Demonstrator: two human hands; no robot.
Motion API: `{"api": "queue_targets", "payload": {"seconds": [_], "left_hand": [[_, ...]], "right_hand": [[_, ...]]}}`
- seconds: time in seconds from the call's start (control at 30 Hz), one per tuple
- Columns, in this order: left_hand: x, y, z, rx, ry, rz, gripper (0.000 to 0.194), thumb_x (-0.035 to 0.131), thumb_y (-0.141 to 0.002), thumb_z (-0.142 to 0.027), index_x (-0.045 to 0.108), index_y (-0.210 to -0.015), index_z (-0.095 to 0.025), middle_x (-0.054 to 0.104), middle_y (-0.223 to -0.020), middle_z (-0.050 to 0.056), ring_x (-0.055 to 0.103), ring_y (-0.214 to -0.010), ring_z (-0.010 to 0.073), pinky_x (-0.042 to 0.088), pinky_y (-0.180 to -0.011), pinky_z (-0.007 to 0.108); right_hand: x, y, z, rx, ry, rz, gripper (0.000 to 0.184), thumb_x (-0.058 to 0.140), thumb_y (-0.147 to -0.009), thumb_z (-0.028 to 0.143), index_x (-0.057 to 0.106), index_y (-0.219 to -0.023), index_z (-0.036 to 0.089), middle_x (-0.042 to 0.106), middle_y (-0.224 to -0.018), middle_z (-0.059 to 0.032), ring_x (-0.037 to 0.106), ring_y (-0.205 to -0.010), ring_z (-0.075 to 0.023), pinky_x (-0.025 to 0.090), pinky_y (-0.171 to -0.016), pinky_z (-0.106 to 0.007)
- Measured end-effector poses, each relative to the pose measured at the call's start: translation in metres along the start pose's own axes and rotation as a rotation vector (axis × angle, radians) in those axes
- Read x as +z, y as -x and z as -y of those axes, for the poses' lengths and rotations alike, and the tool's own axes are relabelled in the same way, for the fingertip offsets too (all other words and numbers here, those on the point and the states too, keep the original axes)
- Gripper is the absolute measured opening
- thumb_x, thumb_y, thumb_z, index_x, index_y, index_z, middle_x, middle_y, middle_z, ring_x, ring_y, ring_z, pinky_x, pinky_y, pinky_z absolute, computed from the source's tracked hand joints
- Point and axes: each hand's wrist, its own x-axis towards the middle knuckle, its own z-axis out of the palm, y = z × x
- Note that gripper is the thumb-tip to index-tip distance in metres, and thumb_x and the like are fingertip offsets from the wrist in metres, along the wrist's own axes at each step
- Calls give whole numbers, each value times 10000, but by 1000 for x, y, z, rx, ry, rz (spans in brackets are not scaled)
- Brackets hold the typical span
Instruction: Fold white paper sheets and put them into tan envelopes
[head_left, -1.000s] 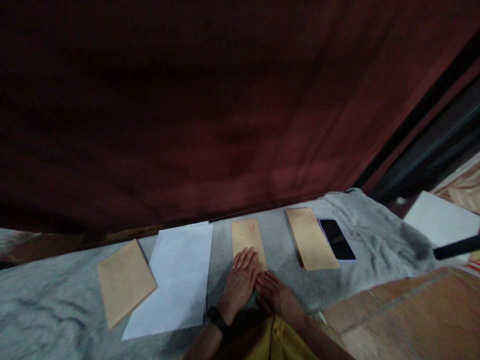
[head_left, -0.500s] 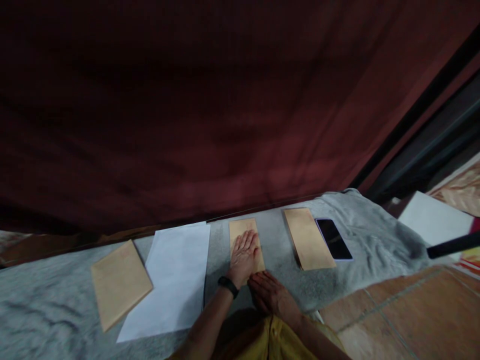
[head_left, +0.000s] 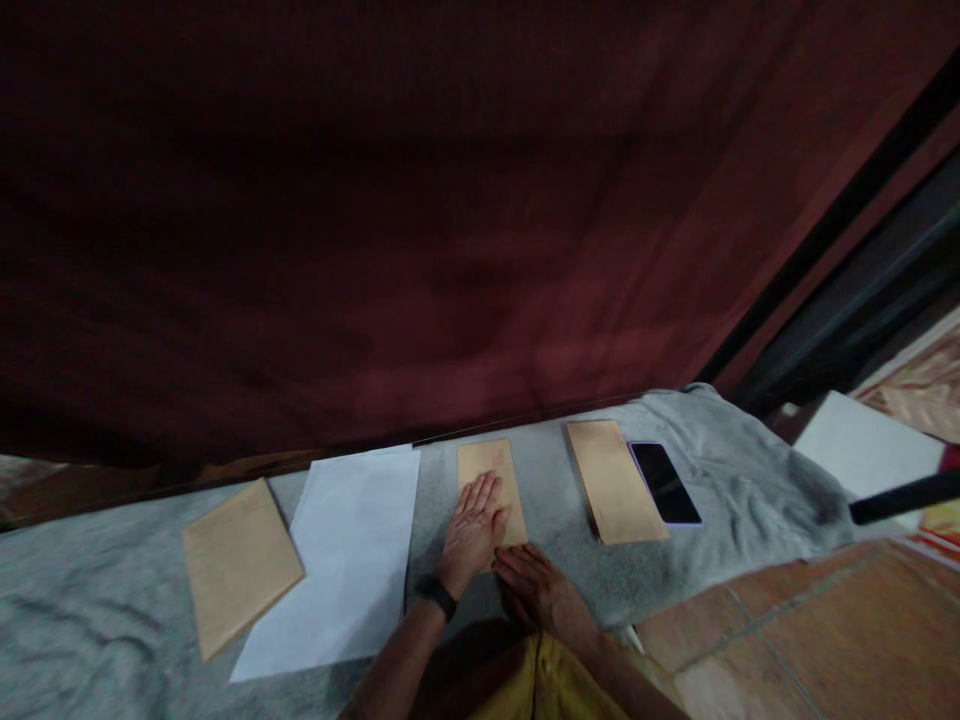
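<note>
My left hand [head_left: 472,530] lies flat with fingers stretched out on the near half of a narrow brown envelope [head_left: 495,470] in the middle of the grey cloth [head_left: 112,620]. A black band sits on that wrist. My right hand [head_left: 536,585] rests palm down, fingers extended, on the cloth just below the envelope's near end, touching its edge. Neither hand holds anything.
A white sheet [head_left: 345,560] and a brown envelope [head_left: 236,560] lie to the left. A stack of brown envelopes [head_left: 615,490] and a dark phone [head_left: 666,482] lie to the right. A dark red curtain [head_left: 450,200] hangs behind. Tiled floor [head_left: 810,640] and white paper [head_left: 862,450] are at right.
My left hand slid up along the middle envelope, then came partway back towards me. My right hand stayed at the envelope's near end.
</note>
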Motion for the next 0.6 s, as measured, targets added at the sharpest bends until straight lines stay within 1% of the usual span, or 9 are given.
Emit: {"api": "queue_targets", "payload": {"seconds": [0.1,0.17,0.23,0.3,0.33,0.4,0.47,0.53,0.6], "left_hand": [[0,14,3,-45,-5,-32,547,373,-1030,-347,399,-1527,-119,447,-1583,130,361,-1498,234,331,-1224,460],[-2,22,4,-75,-13,-31,544,368,-1034,-340,410,-1518,-96,465,-1567,147,379,-1488,242,343,-1218,462],[-6,32,2,-100,-24,-22,533,357,-1041,-329,424,-1508,-80,477,-1557,158,404,-1474,247,362,-1206,461],[-13,47,-3,-104,-28,-20,518,344,-1049,-306,416,-1518,-99,467,-1567,142,408,-1471,237,371,-1200,448],[-16,55,-7,-92,-26,-22,516,340,-1051,-292,396,-1535,-124,451,-1582,122,395,-1479,226,370,-1201,439],[-20,75,-14,-21,-22,-9,523,339,-1053,-278,345,-1570,-194,401,-1620,66,364,-1494,197,373,-1198,400],[-22,94,-20,113,-27,20,555,395,-1044,-349,325,-1582,-229,433,-1602,42,399,-1475,198,391,-1182,384],[-22,107,-23,148,-43,41,603,423,-1031,-381,286,-1597,-224,438,-1597,51,425,-1459,208,387,-1185,391],[-22,114,-23,135,-53,51,625,426,-1027,-390,262,-1604,-214,426,-1601,64,441,-1449,213,385,-1186,400]], "right_hand": [[0,0,0,10,7,3,451,534,-987,177,539,-1436,216,584,-1472,-65,528,-1358,-164,379,-1203,-366],[-1,0,0,19,8,4,443,533,-989,186,548,-1430,218,586,-1470,-66,530,-1358,-168,381,-1200,-366],[-2,0,0,17,5,14,451,533,-989,193,542,-1439,218,575,-1481,-70,521,-1368,-176,378,-1203,-376],[-2,1,0,9,3,31,488,532,-986,186,508,-1473,220,549,-1506,-74,507,-1382,-180,374,-1208,-386],[-3,1,0,7,2,39,509,529,-985,179,486,-1491,223,538,-1515,-74,505,-1385,-179,373,-1210,-387],[-3,1,0,14,-4,53,536,524,-984,170,457,-1512,226,548,-1507,-71,512,-1378,-174,372,-1213,-386],[-3,1,1,32,-8,64,535,527,-980,171,464,-1509,220,574,-1481,-70,521,-1369,-175,372,-1215,-386],[-3,1,1,46,-4,74,529,539,-971,168,485,-1495,210,582,-1473,-74,524,-1368,-183,378,-1212,-386],[-3,0,2,52,2,74,530,544,-961,154,499,-1486,209,569,-1486,-76,524,-1369,-189,387,-1208,-387]]}}
